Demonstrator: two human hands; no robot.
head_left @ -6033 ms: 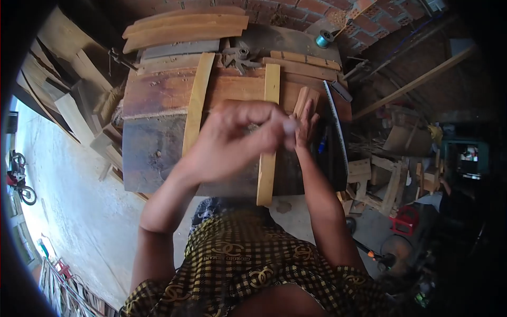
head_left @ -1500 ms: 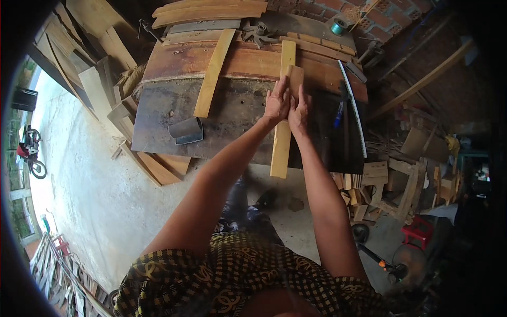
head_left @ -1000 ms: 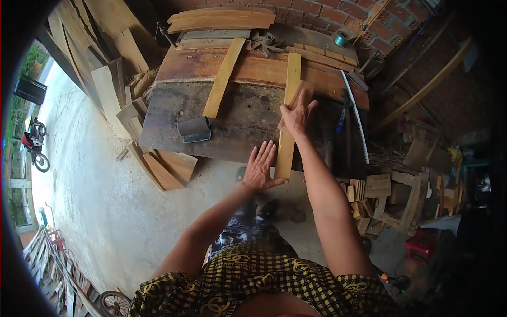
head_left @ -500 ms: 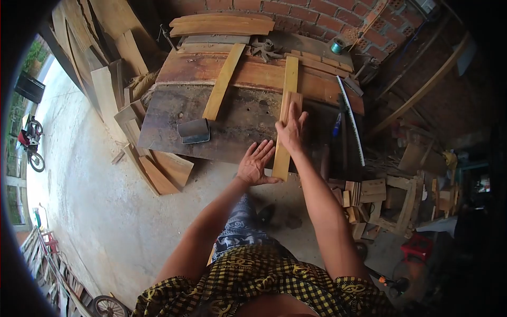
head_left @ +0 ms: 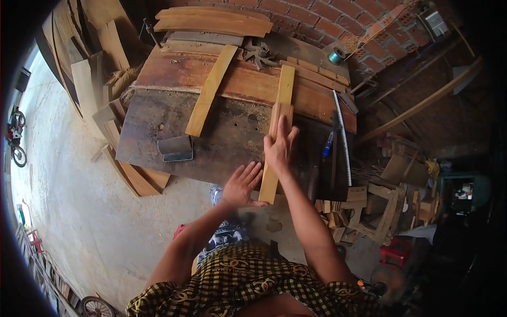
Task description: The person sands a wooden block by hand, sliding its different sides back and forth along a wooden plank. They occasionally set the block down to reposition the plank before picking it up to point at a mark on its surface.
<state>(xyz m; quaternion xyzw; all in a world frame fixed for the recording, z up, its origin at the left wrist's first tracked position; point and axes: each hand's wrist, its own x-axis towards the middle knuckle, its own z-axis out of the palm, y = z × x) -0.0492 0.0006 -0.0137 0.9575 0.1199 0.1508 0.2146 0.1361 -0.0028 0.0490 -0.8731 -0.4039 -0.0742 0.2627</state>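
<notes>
And here the right hand [head_left: 281, 148] has the block [head_left: 276, 112] from above, thumb down one side, fingers reaching over it, partly spread; a modest opening, just enough to straddle the wood. The block sits lengthwise on the near strip [head_left: 285, 84], its length in line with it, which looks like the steadiest way to bear down without tipping.

Over to the left hand [head_left: 239, 188]: wide open, gripping nothing, fingers flat at the front edge of the worktop [head_left: 211, 154], thumb reaching the strip's near end. That thumb probably serves as a stop, should the strip slide toward the body. The end itself pokes just past the edge, so the thumb can get at it.

The strip's far part lies across the reddish board [head_left: 253, 87], pointing away from the person, so the arm can work straight along it. A second strip [head_left: 211, 92] lies apart on the left, out of the right hand's way. Nearer the front, a curled sheet [head_left: 177, 149] rests on its own; what it's made of, hard to tell. Off to the right, the blue marker [head_left: 328, 144] and a long toothed or marked blade [head_left: 342, 138] lie clear of both hands, presumably within reach.
</notes>
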